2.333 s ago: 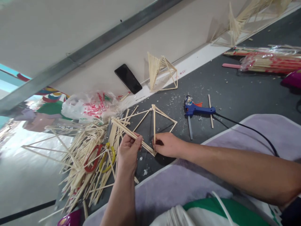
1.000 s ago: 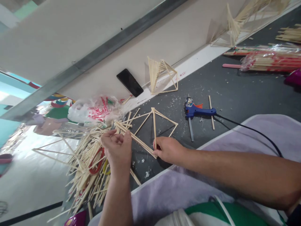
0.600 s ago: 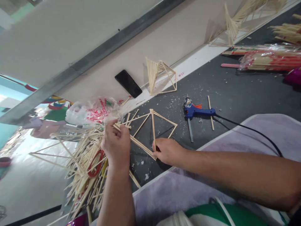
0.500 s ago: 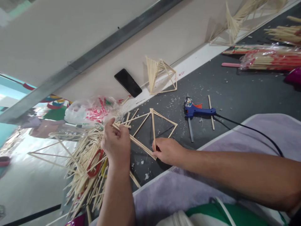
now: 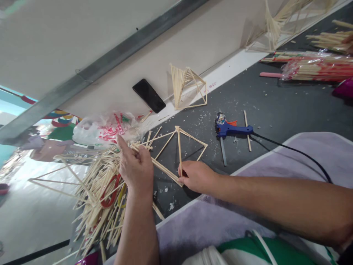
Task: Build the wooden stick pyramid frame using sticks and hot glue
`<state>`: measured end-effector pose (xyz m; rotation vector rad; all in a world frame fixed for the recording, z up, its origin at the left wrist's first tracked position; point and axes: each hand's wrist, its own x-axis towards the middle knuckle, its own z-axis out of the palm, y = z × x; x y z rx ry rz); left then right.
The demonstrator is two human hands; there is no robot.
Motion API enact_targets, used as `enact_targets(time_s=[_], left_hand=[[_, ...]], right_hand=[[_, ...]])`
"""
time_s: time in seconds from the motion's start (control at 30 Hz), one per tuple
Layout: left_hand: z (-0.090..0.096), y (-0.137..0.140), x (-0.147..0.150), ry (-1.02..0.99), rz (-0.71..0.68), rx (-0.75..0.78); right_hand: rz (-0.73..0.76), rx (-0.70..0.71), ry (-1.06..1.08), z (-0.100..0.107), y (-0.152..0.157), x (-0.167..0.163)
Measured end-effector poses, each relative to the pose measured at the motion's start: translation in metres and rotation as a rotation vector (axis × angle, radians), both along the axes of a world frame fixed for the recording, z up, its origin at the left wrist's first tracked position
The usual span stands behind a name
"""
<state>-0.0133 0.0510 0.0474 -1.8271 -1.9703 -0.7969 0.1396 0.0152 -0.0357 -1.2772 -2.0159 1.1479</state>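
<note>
Stick frame (image 5: 179, 145) is mid-scene at the dark table (image 5: 289, 105), btwn the person's hands. Its thick bundled side (image 5: 167, 171) runs diag., far-left to near-right; centre stick (image 5: 179, 158) runs approx. far–near, & one corner points right. R hand (image 5: 197, 176) pinches centre stick's near end, by the near corner. L hand (image 5: 136, 169) is at bundled side's far-left end, index stretched far; can't tell if it grips. Glue gun (image 5: 235, 129) lies right, stick pile (image 5: 95, 217) left.
</note>
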Motion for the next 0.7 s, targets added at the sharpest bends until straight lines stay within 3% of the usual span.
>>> enact_targets(time_s=[0.2,0.7], left_hand=[[0.0,-0.006,0.004,-0.058,0.005,-0.082],[-0.004,-0.012,0.007,-0.122,-0.017,-0.099]], right_hand=[[0.003,-0.007,-0.016,0.001,0.0,0.0],[0.011,-0.011,-0.035,0.004,-0.001,0.001]])
